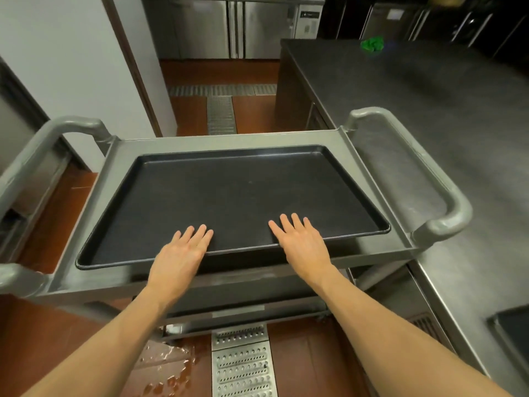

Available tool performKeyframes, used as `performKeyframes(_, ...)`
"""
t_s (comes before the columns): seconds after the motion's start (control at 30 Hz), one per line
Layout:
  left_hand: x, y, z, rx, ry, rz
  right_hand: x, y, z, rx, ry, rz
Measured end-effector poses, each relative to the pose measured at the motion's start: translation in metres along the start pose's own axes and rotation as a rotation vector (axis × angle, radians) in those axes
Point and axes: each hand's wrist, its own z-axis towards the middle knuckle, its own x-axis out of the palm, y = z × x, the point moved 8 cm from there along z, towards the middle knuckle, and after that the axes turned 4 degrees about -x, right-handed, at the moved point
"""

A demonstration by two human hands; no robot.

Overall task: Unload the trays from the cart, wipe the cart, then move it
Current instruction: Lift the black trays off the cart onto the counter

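A grey plastic cart (372,179) with looped handles at both ends stands in front of me. A black rectangular tray (229,196) lies on its top shelf, its near edge raised a little over the cart's rim. My left hand (180,259) and my right hand (303,247) reach over the tray's near rim, palms down, fingers spread, fingertips on the tray's inside. Neither hand grips anything. A lower shelf shows beneath, mostly hidden. A green cloth (372,44) lies crumpled at the far end of the steel counter.
A long steel counter (429,116) runs along the right of the cart, with the corner of another black tray (512,330) at its near end. Steel refrigerator doors (217,27) stand at the back. The red floor has metal drain grates (243,365) and wet patches.
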Motion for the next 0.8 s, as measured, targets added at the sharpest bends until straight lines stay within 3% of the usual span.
performKeyframes(0.13,-0.03,0.016,-0.003,-0.069,-0.041,-0.072,-0.038,0.003,-0.009,0.009,-0.075,-0.017)
performKeyframes(0.4,-0.135,0.004,0.008,0.008,-0.21,-0.089,-0.128,-0.024,-0.05,0.078,-0.162,-0.017)
performKeyframes(0.6,-0.211,-0.052,0.041,0.167,-0.37,-0.088,-0.181,-0.079,-0.112,0.25,-0.271,-0.035)
performKeyframes(0.8,-0.273,-0.157,0.069,0.369,-0.526,-0.133,-0.207,-0.151,-0.207,0.516,-0.315,-0.091)
